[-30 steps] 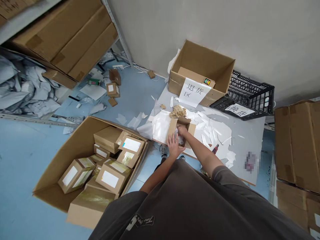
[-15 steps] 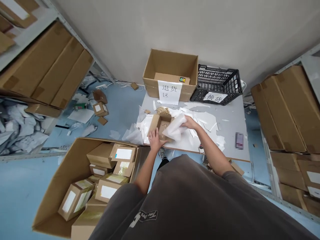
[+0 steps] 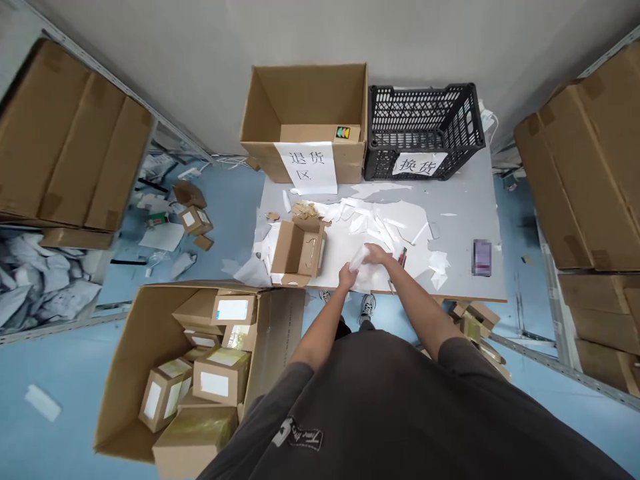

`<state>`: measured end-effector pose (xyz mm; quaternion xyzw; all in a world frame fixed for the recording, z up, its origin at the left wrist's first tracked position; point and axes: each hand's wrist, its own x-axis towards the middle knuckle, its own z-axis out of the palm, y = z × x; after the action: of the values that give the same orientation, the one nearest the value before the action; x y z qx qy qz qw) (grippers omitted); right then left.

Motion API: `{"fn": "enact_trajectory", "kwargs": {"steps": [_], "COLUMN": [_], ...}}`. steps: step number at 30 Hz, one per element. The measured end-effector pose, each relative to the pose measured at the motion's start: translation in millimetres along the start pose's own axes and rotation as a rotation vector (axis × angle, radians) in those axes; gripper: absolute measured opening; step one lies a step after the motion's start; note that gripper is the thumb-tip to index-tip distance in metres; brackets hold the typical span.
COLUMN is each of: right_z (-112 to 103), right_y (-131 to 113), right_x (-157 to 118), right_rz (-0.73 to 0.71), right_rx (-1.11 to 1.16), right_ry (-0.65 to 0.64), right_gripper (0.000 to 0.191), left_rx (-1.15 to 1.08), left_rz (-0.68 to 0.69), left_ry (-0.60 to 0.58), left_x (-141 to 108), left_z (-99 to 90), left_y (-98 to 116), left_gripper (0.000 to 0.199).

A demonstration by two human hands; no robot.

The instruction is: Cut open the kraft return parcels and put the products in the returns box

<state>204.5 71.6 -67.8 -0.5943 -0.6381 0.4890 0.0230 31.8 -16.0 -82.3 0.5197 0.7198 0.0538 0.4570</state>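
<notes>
Above the table's front edge, my left hand (image 3: 347,276) and my right hand (image 3: 377,255) both grip a piece of white, translucent wrapping (image 3: 358,259). My fingers are closed on it from either side, and whether anything is inside it I cannot make out. To the left stands an open small cardboard box (image 3: 285,245), apart from both hands, its flap toward me. Just right of my right hand lies a red and black utility knife (image 3: 403,256), partly behind my forearm. White paper scraps (image 3: 358,216) are strewn beyond my hands.
At the table's back stand a large carton (image 3: 255,157) with a small box inside and a black plastic crate (image 3: 425,137), both bearing paper signs. A phone-like item (image 3: 482,258) lies at right. Lower left, a big carton (image 3: 117,373) holds several parcels. Shelves with boxes flank both sides.
My left hand has left the small box and now grips the wrapping with my right. The wrapping has come away from the box, which now stands to the left of my hands.
</notes>
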Motion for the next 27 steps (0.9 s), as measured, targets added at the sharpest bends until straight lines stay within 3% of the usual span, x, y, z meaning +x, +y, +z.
{"fn": "enact_trajectory", "kwargs": {"steps": [3, 6, 9, 11, 14, 16, 19, 22, 27], "right_z": [36, 62, 73, 73, 70, 71, 80, 91, 98], "right_y": [27, 45, 53, 56, 64, 73, 87, 96, 92], "right_x": [0, -18, -42, -55, -66, -68, -65, -62, -61], "right_rz": [0.050, 0.074, 0.131, 0.156, 0.140, 0.113, 0.085, 0.126, 0.202], "right_rx": [-0.042, -0.097, -0.117, -0.116, -0.082, -0.034, 0.066, 0.164, 0.321], "right_ry": [0.164, 0.363, 0.479, 0.534, 0.577, 0.600, 0.606, 0.559, 0.541], "right_gripper": [0.063, 0.074, 0.074, 0.073, 0.067, 0.061, 0.054, 0.054, 0.051], "left_rx": [0.009, 0.019, 0.145, 0.254, 0.378, 0.463, 0.532, 0.511, 0.320], "left_rz": [-0.067, -0.094, -0.035, 0.113, 0.334, 0.339, 0.248, 0.282, 0.271], "left_ry": [-0.019, 0.002, 0.224, 0.312, 0.130, 0.016, 0.002, 0.005, -0.004], "left_x": [23, 25, 8, -4, -11, -6, 5, 13, 18], "left_z": [23.3, 32.7, 34.5, 35.9, 45.0, 55.7, 72.0, 80.4, 69.7], "left_y": [-14, -18, -11, -3, 10, 16, 19, 15, 10], "left_gripper": [0.024, 0.034, 0.060, 0.060, 0.053, 0.064, 0.071, 0.065, 0.055]}}
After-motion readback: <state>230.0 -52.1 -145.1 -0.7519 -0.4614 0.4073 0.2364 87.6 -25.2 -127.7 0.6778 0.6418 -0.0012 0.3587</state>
